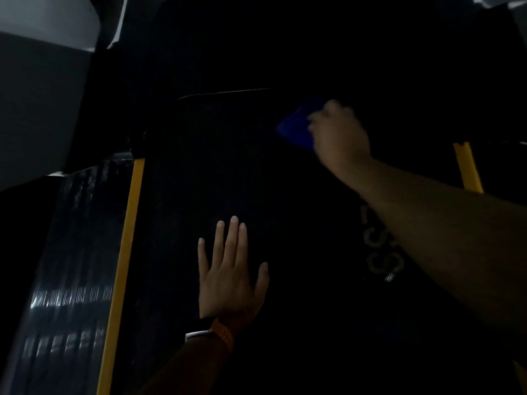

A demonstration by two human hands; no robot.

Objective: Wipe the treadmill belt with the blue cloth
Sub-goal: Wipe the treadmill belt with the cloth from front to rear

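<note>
Treadmill belt [228, 172] filled most of the view, a wide black surface running away from the person, very dark, with pale lettering [382, 258] printed on it near the right side and partly hidden under the right forearm. To the left of the belt lay a black ribbed side rail [71, 252] which caught some light, and between rail and belt ran a long yellow strip [125, 252]; a shorter piece of a second yellow strip [467, 166] showed at the right edge, behind the forearm. The right hand [339, 135] was stretched far forward over the far right part of the belt, blurred, with its fingers curled down on the blue cloth [295, 129]. The cloth was on the belt there, and it stuck out from under the fingers toward the left. The left hand [231, 275] was nearer to the person, in the middle of the belt, well apart from the cloth. It lay flat with palm down, the fingers straight and a little spread, the thumb held out to the right. On the left wrist sat a watch [199, 333] with an orange strap [224, 334], just beside the edge of a dark sleeve.
</note>
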